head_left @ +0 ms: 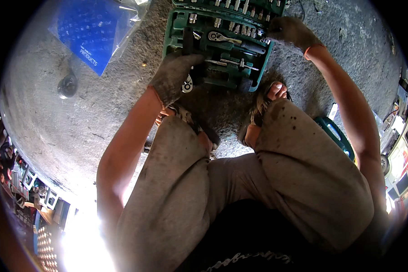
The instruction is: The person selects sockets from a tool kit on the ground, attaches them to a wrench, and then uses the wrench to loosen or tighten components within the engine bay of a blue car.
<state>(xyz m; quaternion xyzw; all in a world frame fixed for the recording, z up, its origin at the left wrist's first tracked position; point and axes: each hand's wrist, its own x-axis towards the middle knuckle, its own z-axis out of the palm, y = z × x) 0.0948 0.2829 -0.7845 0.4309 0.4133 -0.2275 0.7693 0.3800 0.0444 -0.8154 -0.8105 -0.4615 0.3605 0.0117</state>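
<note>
An open dark green socket set case (169, 34) lies on the ground in front of my feet. My gloved left hand (176, 72) is closed round a ratchet wrench over the case's near left part. The wrench's black handle (188, 41) sticks up past my fingers, and its shiny head (187, 85) shows below them. A second ratchet (233, 40) lies in its slot. At the case's right edge, my gloved right hand (291, 34) has its fingers bent together beside a row of small sockets (243, 30). What its fingertips hold, if anything, is hidden.
A clear plastic bag with a blue sheet (93, 34) lies to the left on rough concrete. Close by is a dark round lump (67, 86). A green plastic case (335, 133) sits beside my right leg. Mixed clutter lines both lower sides.
</note>
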